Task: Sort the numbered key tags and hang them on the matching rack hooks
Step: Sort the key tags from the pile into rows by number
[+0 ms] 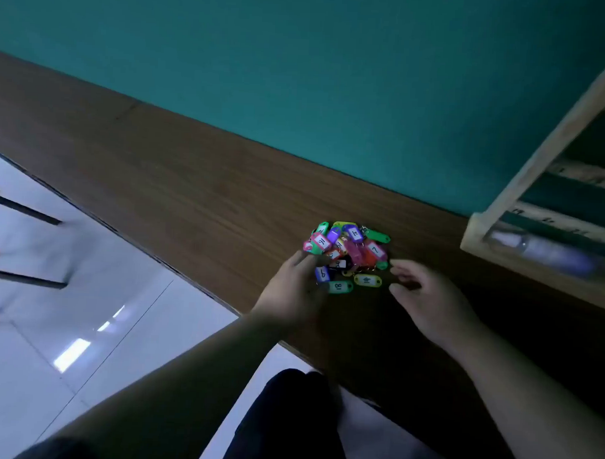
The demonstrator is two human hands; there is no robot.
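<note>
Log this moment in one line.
tags: one heap on table | left hand: at heap's left edge, grip unclear | right hand: open, right of heap | rack: far right

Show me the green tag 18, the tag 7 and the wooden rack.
green tag 18 (339,286): head view, on its white label.
tag 7 (376,249): head view, on its white label.
wooden rack (544,148): head view, on its slanted side post.

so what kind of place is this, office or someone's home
Probably an office or workroom, though that's a guess: a long wooden desk against a plain teal wall, a glossy white tiled floor, and a wooden rack beside a pile of numbered key tags.
</note>
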